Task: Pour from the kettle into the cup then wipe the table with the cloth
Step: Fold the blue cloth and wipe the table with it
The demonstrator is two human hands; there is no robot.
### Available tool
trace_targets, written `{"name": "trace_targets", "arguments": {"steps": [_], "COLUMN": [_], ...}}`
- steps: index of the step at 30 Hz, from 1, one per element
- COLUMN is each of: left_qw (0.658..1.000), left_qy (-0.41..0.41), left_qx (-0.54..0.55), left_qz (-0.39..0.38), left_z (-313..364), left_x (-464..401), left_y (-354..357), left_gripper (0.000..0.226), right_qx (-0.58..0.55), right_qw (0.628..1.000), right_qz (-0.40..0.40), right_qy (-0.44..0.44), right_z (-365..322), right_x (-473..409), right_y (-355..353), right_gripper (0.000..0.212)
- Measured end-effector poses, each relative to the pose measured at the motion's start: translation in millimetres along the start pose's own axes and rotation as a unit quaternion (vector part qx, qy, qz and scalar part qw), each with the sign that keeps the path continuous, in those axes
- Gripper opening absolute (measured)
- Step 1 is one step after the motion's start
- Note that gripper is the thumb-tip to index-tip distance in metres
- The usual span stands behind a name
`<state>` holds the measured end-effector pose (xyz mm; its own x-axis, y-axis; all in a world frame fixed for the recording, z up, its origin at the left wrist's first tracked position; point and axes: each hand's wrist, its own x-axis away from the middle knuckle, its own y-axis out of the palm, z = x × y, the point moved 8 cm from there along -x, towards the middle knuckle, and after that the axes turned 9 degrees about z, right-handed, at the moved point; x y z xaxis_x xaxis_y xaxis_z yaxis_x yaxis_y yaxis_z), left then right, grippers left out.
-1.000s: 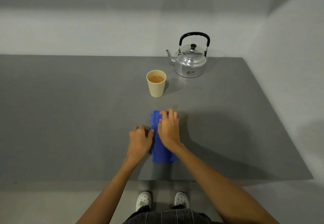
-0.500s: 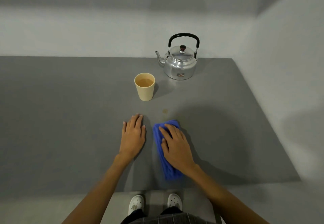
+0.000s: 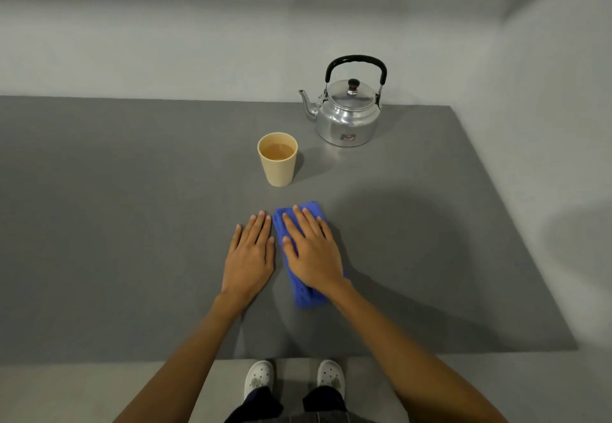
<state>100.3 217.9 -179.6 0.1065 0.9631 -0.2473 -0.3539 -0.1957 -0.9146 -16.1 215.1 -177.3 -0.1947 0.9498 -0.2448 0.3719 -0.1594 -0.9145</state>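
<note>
A folded blue cloth (image 3: 307, 295) lies on the grey table (image 3: 116, 224) in front of me. My right hand (image 3: 313, 250) rests flat on top of it, fingers spread, pressing it down. Just left of the cloth, my left hand (image 3: 250, 257) lies flat on the bare table with nothing in it. A beige cup (image 3: 277, 167) holding brownish liquid stands upright beyond the hands. The shiny metal kettle (image 3: 347, 118), lid on and black handle up, stands at the back right with its spout pointing left.
The table's right edge (image 3: 516, 224) runs close to a grey wall, and its near edge is just above my white shoes (image 3: 293, 378). A pale wall stands behind the table.
My right hand has slid the cloth forward over a small brown spot that showed on the table before. My left hand has let go of the cloth and now lies flat beside it.
</note>
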Motion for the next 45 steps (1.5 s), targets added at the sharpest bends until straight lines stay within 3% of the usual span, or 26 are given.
{"name": "trace_targets", "arguments": {"steps": [4,10,18,27,36,40,45], "left_qw": [1.000,1.000,1.000,1.000,1.000,1.000,1.000], "left_qy": [-0.003,-0.009,-0.005,-0.004,-0.007,-0.002,-0.002], "left_qx": [0.007,0.012,-0.002,-0.002,0.008,0.013,0.012], "left_qz": [0.007,0.015,0.018,0.014,0.021,0.023,0.023], "left_z": [-1.8,-3.5,-3.2,-3.0,-1.7,-0.9,-1.5], "left_x": [0.7,1.2,2.1,0.9,2.5,2.4,2.7], "left_y": [1.8,3.1,4.5,4.4,0.9,0.3,1.6], "left_gripper": [0.048,0.050,0.053,0.053,0.048,0.048,0.048], "right_qx": [0.012,0.040,0.069,0.062,0.052,0.072,0.084], "right_qw": [1.000,0.999,0.994,0.993,0.998,0.997,0.992], "right_qz": [-0.015,-0.020,-0.019,-0.025,-0.034,-0.036,-0.013], "right_qy": [-0.011,0.016,0.080,0.094,-0.008,0.010,0.089], "right_z": [-2.5,47.1,105.8,77.1,13.1,58.4,131.0], "right_x": [39.6,76.0,12.1,-33.7,51.3,90.0,54.9], "right_y": [-3.4,-23.2,-26.1,-6.5,-7.9,-28.8,-49.0], "right_gripper": [0.058,0.057,0.056,0.052,0.053,0.055,0.053]}}
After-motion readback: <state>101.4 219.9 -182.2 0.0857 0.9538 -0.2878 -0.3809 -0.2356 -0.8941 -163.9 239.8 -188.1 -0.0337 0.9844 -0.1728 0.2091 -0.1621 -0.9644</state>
